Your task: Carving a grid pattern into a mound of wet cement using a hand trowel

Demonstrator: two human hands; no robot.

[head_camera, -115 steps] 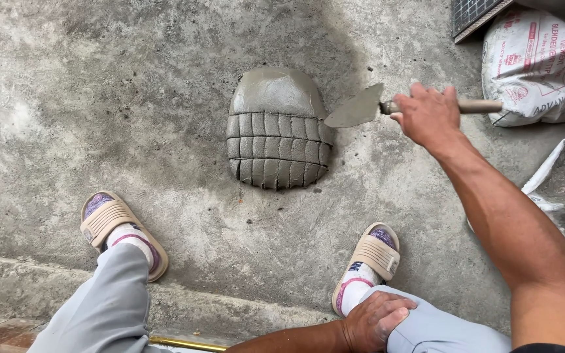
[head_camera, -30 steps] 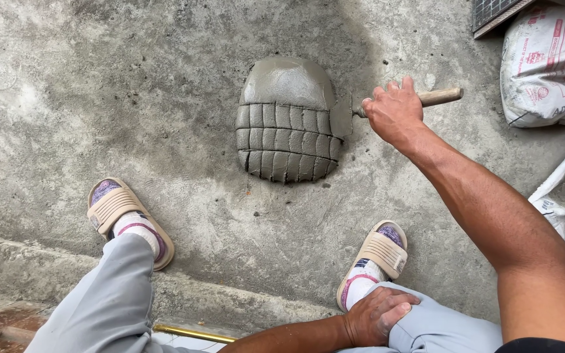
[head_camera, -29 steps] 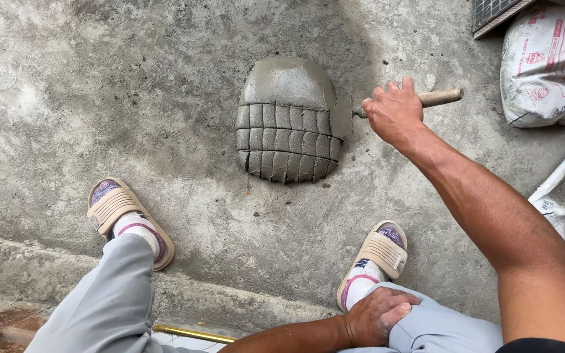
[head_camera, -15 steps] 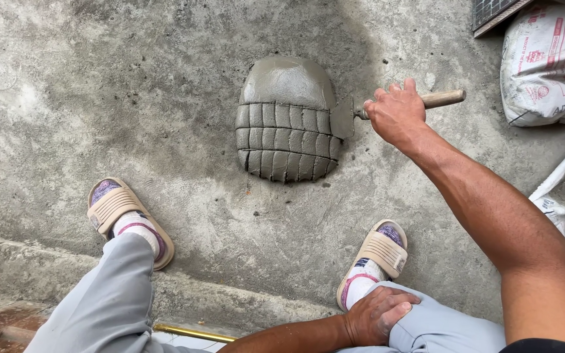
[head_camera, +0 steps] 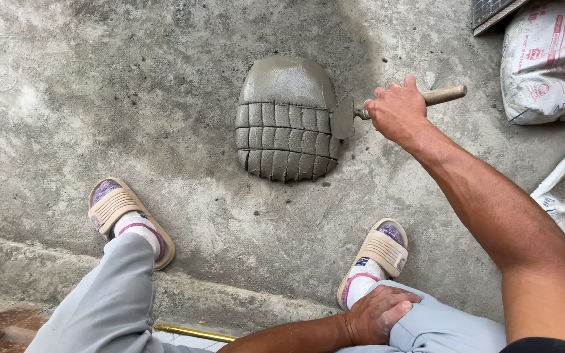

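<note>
On the concrete floor (head_camera: 99, 98), the right hand (head_camera: 397, 111) grips a trowel (head_camera: 361, 112) at the mortar mound (head_camera: 288, 117), lower part scored, top apparently smooth, while the left hand (head_camera: 377, 314) rests open on the knee.

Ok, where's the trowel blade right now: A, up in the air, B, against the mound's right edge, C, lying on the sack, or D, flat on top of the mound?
B: the right hand holds the trowel with its blade at the right edge of the mound.
</note>
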